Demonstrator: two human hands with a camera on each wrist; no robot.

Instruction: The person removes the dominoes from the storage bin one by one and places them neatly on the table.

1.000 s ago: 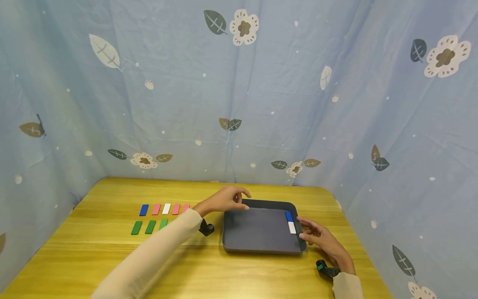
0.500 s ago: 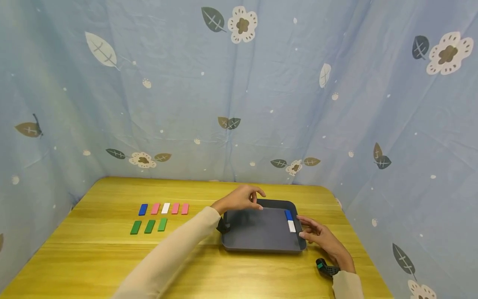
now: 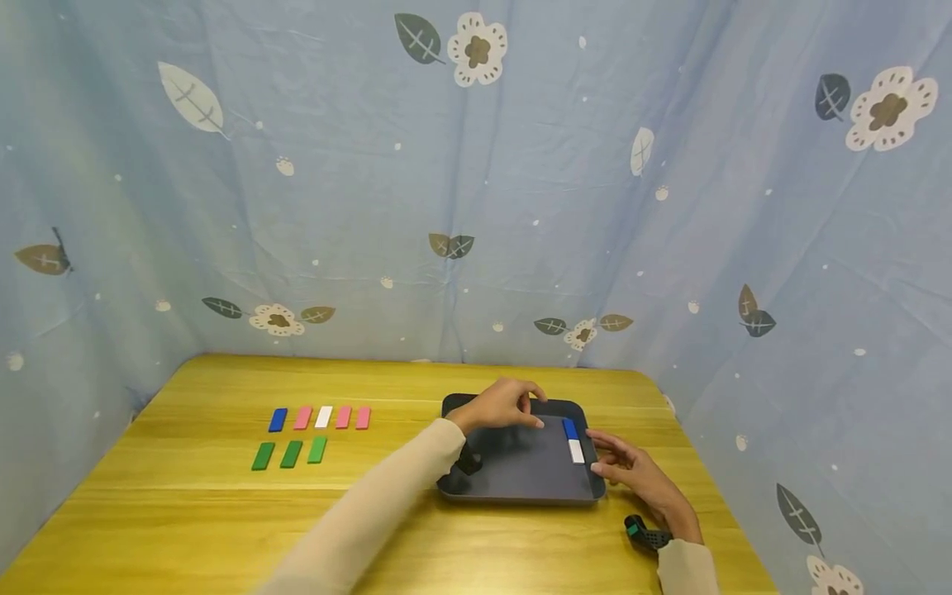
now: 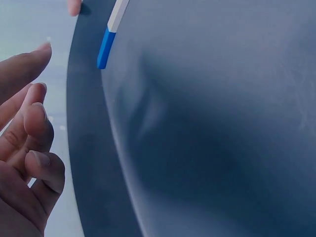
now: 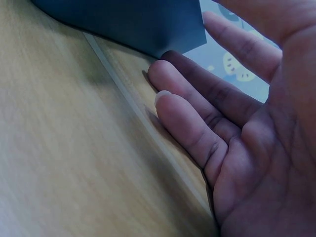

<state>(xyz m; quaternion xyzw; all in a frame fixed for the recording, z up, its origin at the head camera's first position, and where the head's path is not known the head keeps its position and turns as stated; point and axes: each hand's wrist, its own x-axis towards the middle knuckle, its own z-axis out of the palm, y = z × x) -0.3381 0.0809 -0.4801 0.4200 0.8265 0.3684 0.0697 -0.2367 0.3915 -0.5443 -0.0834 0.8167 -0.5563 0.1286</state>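
Note:
My left hand [image 3: 500, 405] hovers over the dark grey tray [image 3: 521, 483], with thumb and index finger apart and nothing between them. In the left wrist view its other fingers [image 4: 39, 123] are loosely bent above the tray rim. Along the tray's right side lie a blue block [image 3: 569, 428] and a white block [image 3: 576, 451], end to end. At the tray's right wall is my right hand [image 3: 638, 478], thumb and fingers spread at the rim. In the right wrist view, its lower fingers [image 5: 180, 121] extend loosely beside the tray's outer wall [image 5: 133, 24]; that hand grips nothing.
On the left of the wooden table [image 3: 186, 512] lies a row with a blue block [image 3: 278, 420], several pink blocks and a white block [image 3: 323, 416]. Nearer the front are green blocks [image 3: 291, 454]. A patterned blue curtain [image 3: 357, 207] hangs behind the table.
My left hand has moved right, from the tray's left rim to over its inside, toward the blue and white blocks. My right hand has stayed at the tray's right side.

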